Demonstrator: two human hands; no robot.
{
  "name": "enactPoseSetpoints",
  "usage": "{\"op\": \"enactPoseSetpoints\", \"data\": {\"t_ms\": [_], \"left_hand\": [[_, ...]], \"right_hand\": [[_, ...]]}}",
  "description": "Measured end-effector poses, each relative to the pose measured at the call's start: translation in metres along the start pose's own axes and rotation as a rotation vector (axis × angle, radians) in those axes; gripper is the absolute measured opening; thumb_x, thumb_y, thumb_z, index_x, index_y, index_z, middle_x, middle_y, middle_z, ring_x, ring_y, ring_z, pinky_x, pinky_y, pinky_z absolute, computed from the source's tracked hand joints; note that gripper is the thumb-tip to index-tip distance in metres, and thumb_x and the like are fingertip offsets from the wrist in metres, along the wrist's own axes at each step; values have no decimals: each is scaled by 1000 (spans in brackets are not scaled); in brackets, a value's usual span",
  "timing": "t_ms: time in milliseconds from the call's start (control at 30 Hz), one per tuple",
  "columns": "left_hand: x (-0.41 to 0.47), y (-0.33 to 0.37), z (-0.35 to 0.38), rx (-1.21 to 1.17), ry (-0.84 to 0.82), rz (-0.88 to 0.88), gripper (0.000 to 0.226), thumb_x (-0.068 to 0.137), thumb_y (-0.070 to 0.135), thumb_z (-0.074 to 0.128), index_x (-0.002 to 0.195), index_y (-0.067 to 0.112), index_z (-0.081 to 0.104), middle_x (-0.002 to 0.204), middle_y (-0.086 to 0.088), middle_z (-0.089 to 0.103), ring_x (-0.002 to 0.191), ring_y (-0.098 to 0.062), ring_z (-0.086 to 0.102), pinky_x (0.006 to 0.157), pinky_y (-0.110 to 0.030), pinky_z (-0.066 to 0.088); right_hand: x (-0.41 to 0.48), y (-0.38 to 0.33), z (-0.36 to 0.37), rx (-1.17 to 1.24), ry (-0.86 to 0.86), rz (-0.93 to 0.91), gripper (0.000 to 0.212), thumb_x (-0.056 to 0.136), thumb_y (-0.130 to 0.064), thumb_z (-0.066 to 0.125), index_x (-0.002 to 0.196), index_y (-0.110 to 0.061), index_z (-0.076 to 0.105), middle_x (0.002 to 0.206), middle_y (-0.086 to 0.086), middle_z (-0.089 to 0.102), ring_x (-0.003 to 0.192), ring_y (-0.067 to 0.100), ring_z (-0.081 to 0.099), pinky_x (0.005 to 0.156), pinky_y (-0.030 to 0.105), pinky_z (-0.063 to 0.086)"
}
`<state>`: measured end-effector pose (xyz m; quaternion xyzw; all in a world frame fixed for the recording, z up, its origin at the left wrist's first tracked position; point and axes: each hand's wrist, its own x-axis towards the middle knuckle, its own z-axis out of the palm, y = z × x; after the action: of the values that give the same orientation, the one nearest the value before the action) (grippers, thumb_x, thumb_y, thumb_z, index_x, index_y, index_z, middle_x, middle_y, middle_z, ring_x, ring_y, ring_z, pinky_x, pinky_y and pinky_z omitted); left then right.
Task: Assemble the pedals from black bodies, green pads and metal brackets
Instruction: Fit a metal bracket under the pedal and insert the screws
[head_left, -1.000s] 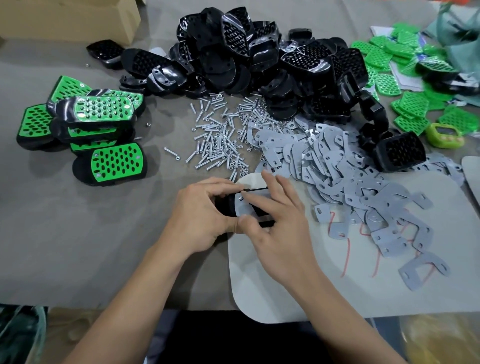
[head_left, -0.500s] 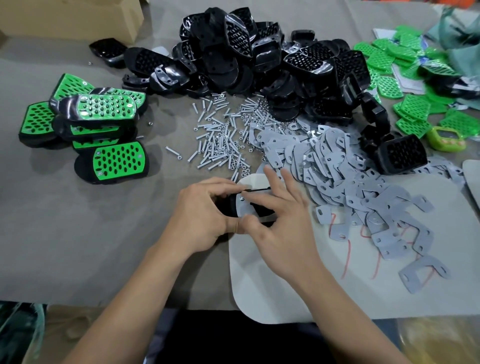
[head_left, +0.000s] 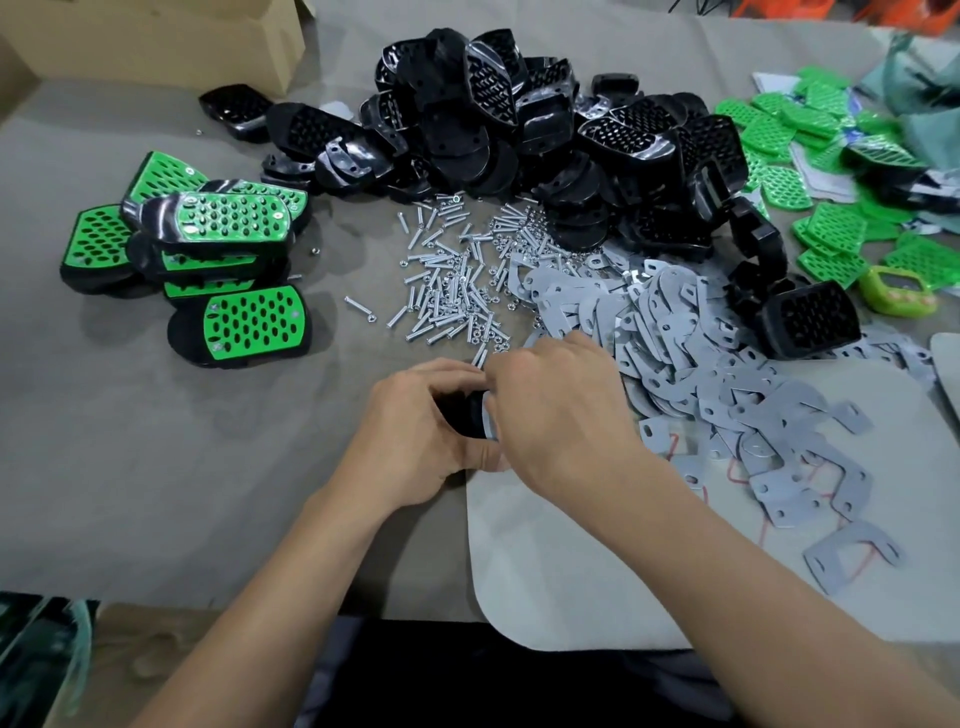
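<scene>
My left hand (head_left: 415, 431) grips a black pedal body (head_left: 461, 415) at the mat's left edge. A grey metal bracket (head_left: 488, 418) lies against the body, mostly hidden. My right hand (head_left: 561, 410) covers both from the right, and its curled fingertips reach the near end of the screw pile (head_left: 452, 275). The back of the hand hides whether they pinch anything. Loose brackets (head_left: 675, 332) are heaped just right of my hands. Black bodies (head_left: 519, 130) are piled at the back and green pads (head_left: 831, 228) lie far right.
Several assembled green-and-black pedals (head_left: 208, 244) are stacked at the left. A cardboard box (head_left: 156, 36) stands at the back left. A grey mat (head_left: 623, 571) lies under the brackets and my right forearm. A yellow-green timer (head_left: 898, 291) sits at the right.
My right hand has lifted its fingers off the bracket and moved up and left over the pedal toward the screws, now hiding it. The left hand keeps its grip.
</scene>
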<state>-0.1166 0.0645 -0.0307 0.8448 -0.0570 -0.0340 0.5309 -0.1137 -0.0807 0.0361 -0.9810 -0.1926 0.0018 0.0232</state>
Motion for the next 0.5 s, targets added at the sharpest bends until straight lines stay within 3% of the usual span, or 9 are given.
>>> {"op": "enactPoseSetpoints", "data": {"t_ms": [133, 267, 400, 500], "left_hand": [[-1, 0, -1, 12, -14, 57, 55, 46, 10, 102, 95, 26, 82, 103, 14, 74, 95, 0, 69, 81, -19, 49], [-3, 4, 0, 21, 15, 71, 46, 48, 19, 81, 68, 56, 64, 83, 34, 66, 77, 15, 60, 68, -9, 39], [-2, 2, 2, 21, 27, 58, 36, 49, 20, 76, 74, 44, 69, 87, 32, 68, 79, 18, 60, 68, -6, 39], [-2, -1, 2, 5, 23, 74, 53, 51, 4, 90, 84, 42, 73, 99, 23, 71, 86, 16, 63, 74, -10, 43]], "right_hand": [[5, -11, -6, -61, -67, -18, 36, 75, -20, 70, 76, -24, 34, 89, 2, 66, 92, 27, 65, 79, 35, 25], [5, -22, -4, -109, -63, -13, 12, 88, -13, 51, 96, -23, 53, 107, 5, 69, 103, 27, 60, 91, 41, 32], [3, -26, 5, -150, -57, 45, 21, 91, -13, 44, 107, -15, 57, 109, 8, 67, 103, 28, 57, 92, 42, 31], [1, -25, 9, -144, -62, 69, 21, 91, -14, 44, 107, -15, 57, 108, 7, 67, 100, 28, 58, 92, 43, 31]]}}
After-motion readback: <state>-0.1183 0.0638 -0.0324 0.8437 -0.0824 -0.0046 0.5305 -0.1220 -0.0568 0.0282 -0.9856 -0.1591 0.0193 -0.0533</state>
